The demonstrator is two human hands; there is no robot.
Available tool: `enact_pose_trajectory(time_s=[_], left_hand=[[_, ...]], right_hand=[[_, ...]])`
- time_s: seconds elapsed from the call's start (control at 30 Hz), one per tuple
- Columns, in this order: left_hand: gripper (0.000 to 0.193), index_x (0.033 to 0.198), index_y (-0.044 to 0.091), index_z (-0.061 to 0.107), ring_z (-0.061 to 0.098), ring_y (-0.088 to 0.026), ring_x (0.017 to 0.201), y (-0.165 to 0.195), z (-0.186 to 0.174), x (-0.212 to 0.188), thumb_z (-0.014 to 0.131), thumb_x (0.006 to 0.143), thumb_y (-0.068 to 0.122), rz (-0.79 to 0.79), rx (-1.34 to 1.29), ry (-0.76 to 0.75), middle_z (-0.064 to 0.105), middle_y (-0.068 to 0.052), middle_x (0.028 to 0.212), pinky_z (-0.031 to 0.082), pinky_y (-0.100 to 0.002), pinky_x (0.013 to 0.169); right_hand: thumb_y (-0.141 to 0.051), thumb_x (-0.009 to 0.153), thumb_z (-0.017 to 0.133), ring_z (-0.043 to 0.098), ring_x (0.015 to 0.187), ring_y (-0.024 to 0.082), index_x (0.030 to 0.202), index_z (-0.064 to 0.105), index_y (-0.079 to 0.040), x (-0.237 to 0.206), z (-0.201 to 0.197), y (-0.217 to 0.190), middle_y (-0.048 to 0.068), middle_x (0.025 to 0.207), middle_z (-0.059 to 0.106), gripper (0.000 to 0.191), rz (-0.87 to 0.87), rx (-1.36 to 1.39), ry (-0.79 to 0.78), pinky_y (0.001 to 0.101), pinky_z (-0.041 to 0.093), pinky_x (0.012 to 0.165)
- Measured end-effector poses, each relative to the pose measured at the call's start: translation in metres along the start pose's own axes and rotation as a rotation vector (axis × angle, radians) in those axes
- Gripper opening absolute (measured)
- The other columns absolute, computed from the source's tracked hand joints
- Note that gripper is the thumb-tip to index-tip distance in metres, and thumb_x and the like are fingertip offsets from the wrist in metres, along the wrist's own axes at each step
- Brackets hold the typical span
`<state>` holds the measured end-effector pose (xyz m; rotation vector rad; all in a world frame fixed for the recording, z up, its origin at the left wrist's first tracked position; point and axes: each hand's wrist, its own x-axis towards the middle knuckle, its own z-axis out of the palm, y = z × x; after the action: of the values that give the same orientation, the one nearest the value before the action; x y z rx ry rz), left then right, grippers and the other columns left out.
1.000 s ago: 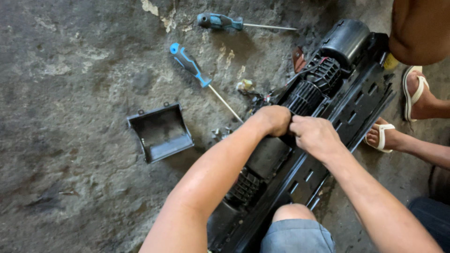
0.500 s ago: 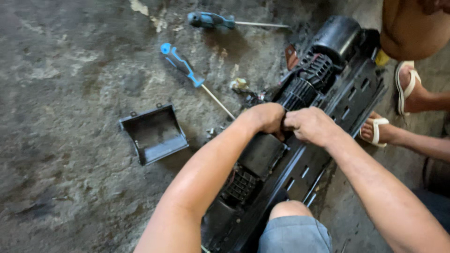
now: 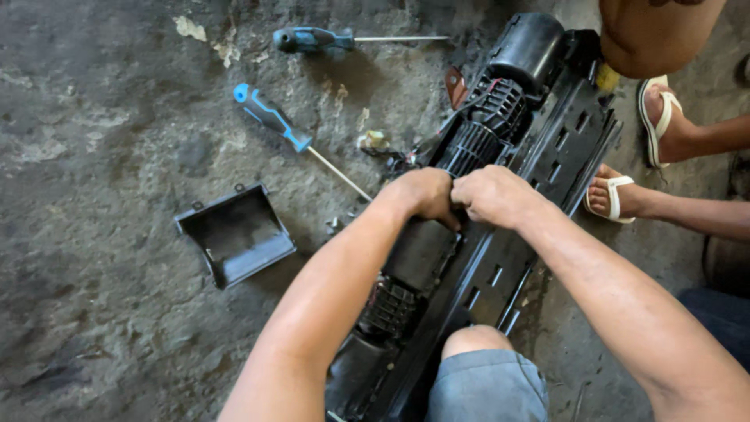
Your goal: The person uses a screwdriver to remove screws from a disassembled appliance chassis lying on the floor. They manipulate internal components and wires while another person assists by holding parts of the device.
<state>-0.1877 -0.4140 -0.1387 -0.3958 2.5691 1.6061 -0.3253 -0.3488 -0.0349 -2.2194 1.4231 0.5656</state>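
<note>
A long black blower unit (image 3: 500,125) with finned rotor sections and a round motor housing lies diagonally on the concrete floor. Both fists meet over its middle: my left hand (image 3: 426,194) and my right hand (image 3: 492,195) are clenched side by side on a part of the unit between the rotor sections. What exactly the fingers grip is hidden beneath them. My knee in grey shorts (image 3: 484,375) is beside the unit's near end.
A blue-handled screwdriver (image 3: 273,119) and a darker teal one (image 3: 320,37) lie on the floor to the upper left. A detached black plastic cover (image 3: 234,233) sits at left. Another person's sandalled feet (image 3: 617,195) and knee are at right.
The view has shifted slightly; both hands stay clenched together on the unit's middle, with no clear movement of the unit or tools.
</note>
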Motion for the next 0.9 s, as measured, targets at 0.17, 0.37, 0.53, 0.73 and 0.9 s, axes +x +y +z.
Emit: enact_pose_trajectory(time_s=[0.17, 0.37, 0.53, 0.73, 0.9], left_hand=[[0.055, 0.093, 0.014, 0.082, 0.074, -0.034, 0.091, 0.007, -0.003, -0.010, 0.087, 0.061, 0.058, -0.032, -0.004, 0.056, 0.077, -0.016, 0.097, 0.058, -0.045, 0.084], [0.052, 0.093, 0.011, 0.080, 0.073, -0.034, 0.088, 0.003, -0.003, -0.012, 0.088, 0.063, 0.053, 0.014, -0.089, 0.075, 0.076, -0.017, 0.094, 0.057, -0.045, 0.081], [0.049, 0.094, 0.010, 0.080, 0.075, -0.031, 0.079, -0.013, 0.003, -0.005, 0.088, 0.059, 0.043, 0.166, -0.305, 0.077, 0.078, -0.016, 0.089, 0.057, -0.042, 0.076], [0.050, 0.089, 0.008, 0.080, 0.073, -0.035, 0.082, -0.010, 0.013, 0.005, 0.090, 0.060, 0.047, -0.044, -0.080, 0.114, 0.075, -0.019, 0.089, 0.057, -0.044, 0.079], [0.039, 0.084, 0.010, 0.081, 0.073, -0.035, 0.082, -0.014, 0.020, 0.006, 0.085, 0.064, 0.043, -0.039, -0.099, 0.169, 0.075, -0.018, 0.087, 0.058, -0.045, 0.078]], right_hand=[[-0.015, 0.065, 0.070, 0.068, 0.074, 0.033, 0.071, 0.066, -0.011, -0.005, 0.002, -0.002, 0.008, 0.076, 0.067, 0.008, 0.003, 0.023, 0.056, 0.0463, 0.054, 0.061], [-0.013, 0.064, 0.069, 0.069, 0.073, 0.033, 0.072, 0.068, -0.013, -0.002, -0.010, -0.008, 0.008, 0.074, 0.068, 0.007, 0.021, 0.043, 0.014, 0.0463, 0.053, 0.060], [-0.013, 0.065, 0.069, 0.069, 0.076, 0.034, 0.076, 0.071, -0.013, 0.002, -0.015, -0.007, 0.009, 0.076, 0.069, 0.011, 0.054, 0.038, -0.073, 0.0472, 0.055, 0.063], [-0.007, 0.071, 0.066, 0.066, 0.080, 0.032, 0.077, 0.065, -0.008, -0.020, 0.002, -0.037, 0.009, 0.085, 0.063, 0.007, 0.207, 0.012, 0.148, 0.0440, 0.056, 0.067], [-0.002, 0.067, 0.063, 0.061, 0.085, 0.032, 0.080, 0.063, -0.005, -0.024, 0.020, -0.065, 0.009, 0.088, 0.058, 0.013, 0.365, -0.027, 0.298, 0.0424, 0.056, 0.072]])
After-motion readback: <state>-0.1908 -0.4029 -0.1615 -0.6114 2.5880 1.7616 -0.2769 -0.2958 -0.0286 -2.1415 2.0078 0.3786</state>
